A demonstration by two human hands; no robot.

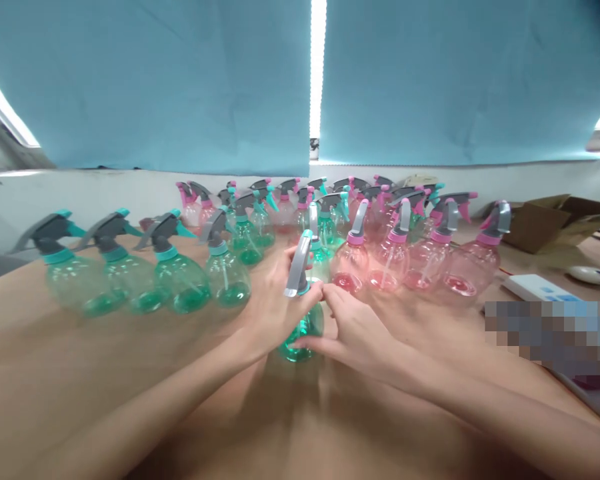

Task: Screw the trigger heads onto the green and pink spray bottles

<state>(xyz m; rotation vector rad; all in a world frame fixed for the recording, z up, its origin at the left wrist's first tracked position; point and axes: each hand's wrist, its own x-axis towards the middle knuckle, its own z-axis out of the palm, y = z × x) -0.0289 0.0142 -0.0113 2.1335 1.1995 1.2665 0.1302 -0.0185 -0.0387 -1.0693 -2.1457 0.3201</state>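
In the middle of the head view, a green see-through spray bottle (295,350) stands close in front of me. Its grey trigger head with a teal nozzle tops the neck. My left hand (273,297) is closed around the neck, just below the head. On the body's right side, my right hand (355,323) grips the bottle between thumb and fingers. Part of the body is covered by both hands. Just behind is another green spray bottle (321,267), and to its right a pink spray bottle (350,267).
Several green spray bottles (183,283) form a row on the left of the wooden table (105,373). More pink ones (473,267) line the right, with mixed colours behind. Farther right are a cardboard box (545,223), a white box (540,288) and a computer mouse (590,275).
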